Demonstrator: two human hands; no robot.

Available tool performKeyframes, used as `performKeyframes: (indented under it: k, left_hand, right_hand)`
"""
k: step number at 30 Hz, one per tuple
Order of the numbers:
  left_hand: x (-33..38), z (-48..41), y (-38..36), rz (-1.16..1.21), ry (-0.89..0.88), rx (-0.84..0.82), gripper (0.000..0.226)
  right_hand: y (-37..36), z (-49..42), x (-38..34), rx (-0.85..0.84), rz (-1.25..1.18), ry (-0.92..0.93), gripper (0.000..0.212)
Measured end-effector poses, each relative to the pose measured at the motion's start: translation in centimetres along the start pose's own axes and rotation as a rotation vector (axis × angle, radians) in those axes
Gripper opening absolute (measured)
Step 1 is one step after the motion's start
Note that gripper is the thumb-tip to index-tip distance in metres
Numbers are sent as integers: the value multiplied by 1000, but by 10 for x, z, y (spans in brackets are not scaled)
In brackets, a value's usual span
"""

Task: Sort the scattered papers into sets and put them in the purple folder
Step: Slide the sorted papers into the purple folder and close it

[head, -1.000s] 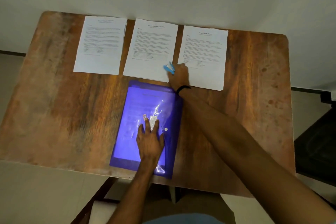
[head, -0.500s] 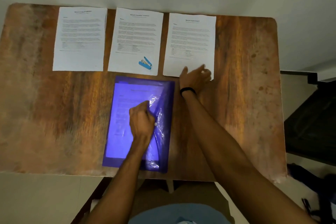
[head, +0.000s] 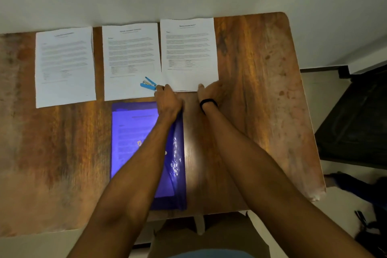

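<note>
The right-hand paper set [head: 188, 54] is addressed by both hands. It lies at the far edge of the table [head: 261, 90], directly beyond the fingertips, with its long axis running away from the person and its near short edge presented to the hands. The left hand [head: 168, 100] is placed at the near-left corner of that edge. The right hand [head: 210, 91] is placed at the near-right corner, with its thumb laid on the sheet. Whether either hand is pinching the paper or merely touching it cannot be told, as the fingertips are not clearly resolved in the dim light.

The purple folder [head: 134, 142] lies nearer the person and to the left of the set, partly covered by the left forearm. Its long axis is parallel to that of the set, and its glossy flap side (the one with the snap) faces right. Printed text is seen through its cover.

Two further sets are laid out in the same row: the middle set [head: 130, 56] and the left set [head: 65, 67]. A blue stapler [head: 148, 85] rests on the near-right corner of the middle set, just beside the left hand.

The step in hand is judged to be the pickup of the right-hand paper set. The coming move would be a draw toward the person and leftward — the left hand being the nearer to the folder.
</note>
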State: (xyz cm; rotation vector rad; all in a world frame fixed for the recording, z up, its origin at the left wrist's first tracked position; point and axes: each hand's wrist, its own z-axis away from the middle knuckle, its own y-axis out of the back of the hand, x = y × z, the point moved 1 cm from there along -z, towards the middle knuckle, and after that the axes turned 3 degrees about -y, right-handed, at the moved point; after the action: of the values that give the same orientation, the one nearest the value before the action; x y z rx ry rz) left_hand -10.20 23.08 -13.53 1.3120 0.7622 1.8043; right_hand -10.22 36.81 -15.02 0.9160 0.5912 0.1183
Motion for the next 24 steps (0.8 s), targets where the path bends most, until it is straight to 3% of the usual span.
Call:
performKeyframes:
  k: [4,10,14,19,24]
  left_hand:
    - [-1,-10,-3,90,35,-11,25]
    - [-4,-7,-1,143,56,22,28]
    - [-6,-3,-5,62,-14,17,36]
    - [-4,6,-13,-147,-138,-41,33]
    - [-5,13,-17,-339,-211,-42,40]
  right_hand:
    - [5,-1,2,-17,-105,2,50]
    - [16,6,10,160,-48,-13,42]
    - [21,15,19,238,-11,-34,53]
    - [14,20,15,155,24,63,94]
    - [22,9,9,94,-87,26,99]
